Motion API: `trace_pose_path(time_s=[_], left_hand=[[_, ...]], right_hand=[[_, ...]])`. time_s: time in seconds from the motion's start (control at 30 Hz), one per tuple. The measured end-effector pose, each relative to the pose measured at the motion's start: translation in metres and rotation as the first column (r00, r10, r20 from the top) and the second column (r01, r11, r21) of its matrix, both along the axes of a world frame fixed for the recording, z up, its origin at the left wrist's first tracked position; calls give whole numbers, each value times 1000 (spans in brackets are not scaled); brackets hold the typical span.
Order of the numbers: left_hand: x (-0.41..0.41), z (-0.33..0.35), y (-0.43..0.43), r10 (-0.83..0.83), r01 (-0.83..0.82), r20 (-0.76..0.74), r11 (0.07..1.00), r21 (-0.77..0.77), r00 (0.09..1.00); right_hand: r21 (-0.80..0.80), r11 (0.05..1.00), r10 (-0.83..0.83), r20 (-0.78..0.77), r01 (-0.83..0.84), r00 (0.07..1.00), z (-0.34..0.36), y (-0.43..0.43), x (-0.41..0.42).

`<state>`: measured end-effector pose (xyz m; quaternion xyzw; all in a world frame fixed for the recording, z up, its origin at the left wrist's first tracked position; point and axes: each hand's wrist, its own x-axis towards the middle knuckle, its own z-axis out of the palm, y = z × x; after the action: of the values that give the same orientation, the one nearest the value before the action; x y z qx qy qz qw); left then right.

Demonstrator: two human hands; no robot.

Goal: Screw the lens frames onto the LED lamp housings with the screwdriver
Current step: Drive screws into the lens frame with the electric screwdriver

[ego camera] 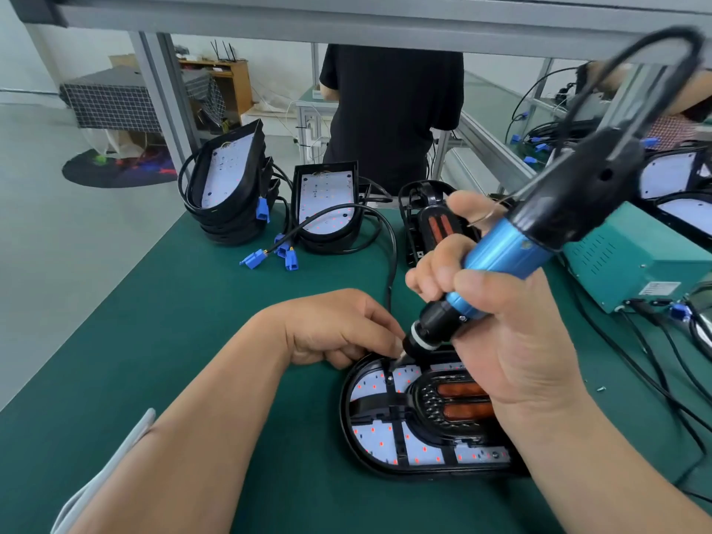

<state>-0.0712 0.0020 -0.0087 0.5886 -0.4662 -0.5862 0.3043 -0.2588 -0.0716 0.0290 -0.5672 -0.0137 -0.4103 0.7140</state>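
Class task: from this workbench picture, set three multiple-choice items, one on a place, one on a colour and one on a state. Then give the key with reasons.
1. Where is the tip of the blue-and-black electric screwdriver set?
A. on the black oval lamp housing lying flat on the green mat
B. on a teal metal box
C. on a stack of housings

2. What colour are the plastic connectors on the loose black cables?
A. red
B. blue
C. yellow

3. What is the right hand doing?
A. lying flat on the mat
B. hanging idle
C. gripping the screwdriver

Key:
1 A, the bit meets the housing's far left part.
2 B, each one is plainly blue.
3 C, its fingers wrap the blue barrel.
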Motion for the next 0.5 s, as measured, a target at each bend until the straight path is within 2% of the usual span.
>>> trace_pose_path(time_s=[0.13, 0.23, 0.33, 0.5], left_hand=[[-1, 1, 0, 16, -16, -20, 1000, 4, 1000], [-1, 2, -4, 133, -131, -145, 991, 24, 980], [-1, 1, -8, 286, -293, -298, 956, 22, 911], [-4, -3, -12, 308, -355, -427, 934, -33, 850]], right_hand=[[126, 992, -34, 105, 21, 994, 4, -1, -2], [265, 954, -170, 106, 137, 980, 2, -7, -1], [403, 885, -287, 75, 234, 955, -2, -19, -1], [559, 780, -397, 92, 283, 913, -5, -39, -9]])
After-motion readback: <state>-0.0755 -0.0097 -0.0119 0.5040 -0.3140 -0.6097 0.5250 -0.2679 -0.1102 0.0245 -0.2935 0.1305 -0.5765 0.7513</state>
